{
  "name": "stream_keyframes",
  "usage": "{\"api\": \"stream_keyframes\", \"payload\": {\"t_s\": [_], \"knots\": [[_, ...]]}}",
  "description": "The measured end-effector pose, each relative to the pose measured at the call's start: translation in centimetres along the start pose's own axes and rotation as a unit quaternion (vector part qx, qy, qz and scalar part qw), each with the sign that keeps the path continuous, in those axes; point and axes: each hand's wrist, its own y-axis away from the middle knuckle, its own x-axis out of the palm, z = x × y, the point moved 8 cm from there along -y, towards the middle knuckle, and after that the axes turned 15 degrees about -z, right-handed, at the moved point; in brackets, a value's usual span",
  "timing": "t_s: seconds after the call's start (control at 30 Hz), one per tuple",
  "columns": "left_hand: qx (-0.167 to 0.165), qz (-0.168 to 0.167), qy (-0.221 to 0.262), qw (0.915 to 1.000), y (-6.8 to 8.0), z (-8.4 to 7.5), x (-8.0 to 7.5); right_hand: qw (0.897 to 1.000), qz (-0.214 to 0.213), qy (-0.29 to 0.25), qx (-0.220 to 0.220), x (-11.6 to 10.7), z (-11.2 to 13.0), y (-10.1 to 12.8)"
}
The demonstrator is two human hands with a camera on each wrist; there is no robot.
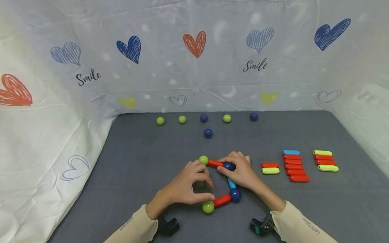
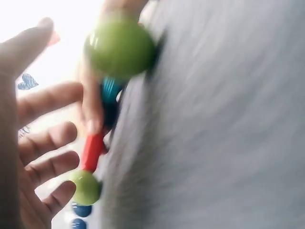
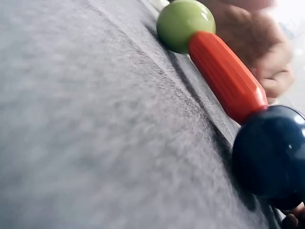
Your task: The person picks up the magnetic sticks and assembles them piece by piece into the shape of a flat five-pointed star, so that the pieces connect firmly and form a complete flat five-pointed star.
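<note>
An open-sided frame of rods and balls lies on the grey cloth between the hands. Its far red rod (image 1: 215,163) joins a green ball (image 1: 204,160) to a blue ball (image 1: 229,166). From there a light blue rod (image 1: 232,183) leads to a nearer blue ball (image 1: 235,194), then a near red rod (image 3: 228,76) and a near green ball (image 2: 120,48). With thumb and index finger, my right hand (image 1: 241,170) pinches the far red rod beside the blue ball. My left hand (image 1: 189,185) hovers at the open left side, fingers spread and loosely bent, holding nothing, its thumb over the near green ball.
Loose green balls (image 1: 182,119) and blue balls (image 1: 208,133) lie along the back of the cloth. To the right are stacked rows of red rods (image 1: 293,167), yellow-green rods (image 1: 328,168) and one light blue rod (image 1: 290,152). A printed curtain (image 1: 212,77) hangs behind.
</note>
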Motion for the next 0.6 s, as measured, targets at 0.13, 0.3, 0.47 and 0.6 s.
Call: {"api": "stream_keyframes", "payload": {"t_s": [0.13,0.3,0.47,0.6], "knots": [[0.005,-0.038,-0.003,0.9992,-2.3,0.3,-0.8,0.999,0.029,-0.019,-0.029,-0.3,0.4,0.9],[-0.024,-0.032,0.008,0.9992,-5.9,1.9,-0.5,0.995,0.065,-0.048,-0.056,-0.8,0.9,2.2],[-0.053,0.016,0.015,0.9984,-8.9,3.9,1.0,0.987,0.112,-0.078,-0.089,-1.0,1.6,3.8],[-0.051,0.059,-0.003,0.9969,-10.5,5.1,3.0,0.979,0.14,-0.099,-0.114,-1.3,2.2,4.9]]}}
